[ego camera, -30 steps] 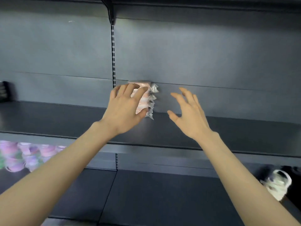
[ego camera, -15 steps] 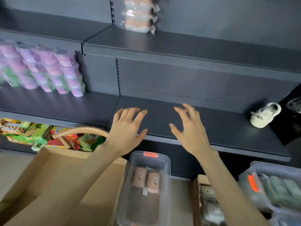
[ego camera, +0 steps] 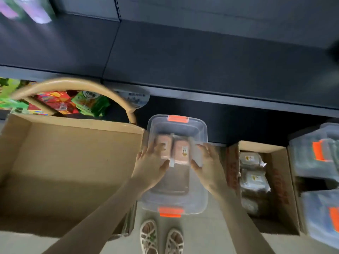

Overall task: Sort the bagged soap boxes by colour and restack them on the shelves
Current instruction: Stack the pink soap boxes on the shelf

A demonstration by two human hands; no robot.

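Bin point(ego camera: 202, 197) beside carton point(ego camera: 73, 162), soap boxes point(ego camera: 180, 151) perhaps pink.

I see the left hand point(ego camera: 150, 165) and right hand point(ego camera: 209, 166) inside the clear bin point(ego camera: 204, 131), flanking two pink soap boxes point(ego camera: 180, 152). Fingers point(ego camera: 151, 150) fairly straight; contact blurred.

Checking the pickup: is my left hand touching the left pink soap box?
Cannot tell. Head view: the left hand overlaps the left pink soap box, but blur hides contact.
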